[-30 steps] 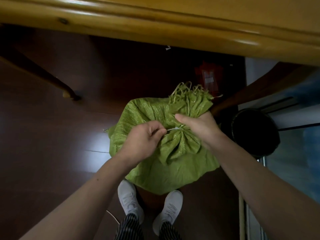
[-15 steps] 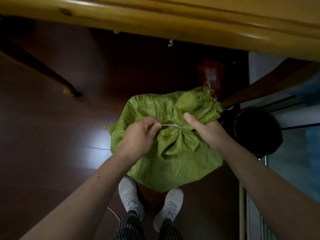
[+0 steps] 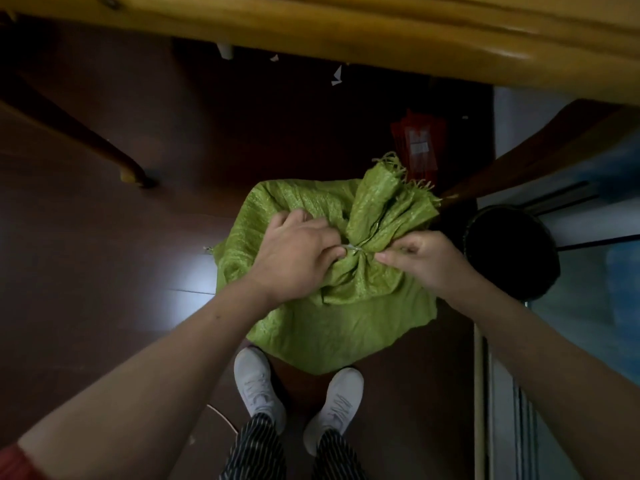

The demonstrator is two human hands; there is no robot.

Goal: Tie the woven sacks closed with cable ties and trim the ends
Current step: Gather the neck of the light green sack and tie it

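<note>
Dark brown wooden floor (image 3: 104,271), dim light, with a pale glare patch left of the sack. A yellow wooden table edge (image 3: 346,22) ran across the top of the view, and one table leg (image 3: 86,133) slanted down at left. The green woven sack (image 3: 329,323) stood on the floor just ahead of our white sneakers (image 3: 258,386); its lower corner overlapped the gap between them. Its gathered neck (image 3: 388,209) was bunched and tilted up to the right, with a frayed fringe at the tip.

A white cable tie (image 3: 351,249) circled the base of the neck; we saw only a short bit of it between the hands. The left hand (image 3: 294,258) lay on top of the sack, fingers curled, thumb and forefinger pinching the tie. The right hand (image 3: 426,261) had its fingers curled and was pinching the bunched cloth just right of the tie. We couldn't tell whether it also held a tie end.

A round black bin (image 3: 509,251) sat close on the right, just beside the right hand and the neck. A red packet (image 3: 417,143) lay on the floor beyond the fringe. White paper scraps (image 3: 336,76) were under the table edge, well apart from the sack. A dark wooden bar (image 3: 519,161) angled in from upper right toward the fringe. Striped trousers (image 3: 256,452) were at the bottom, with a thin white cord (image 3: 221,415) on the floor left of them.
</note>
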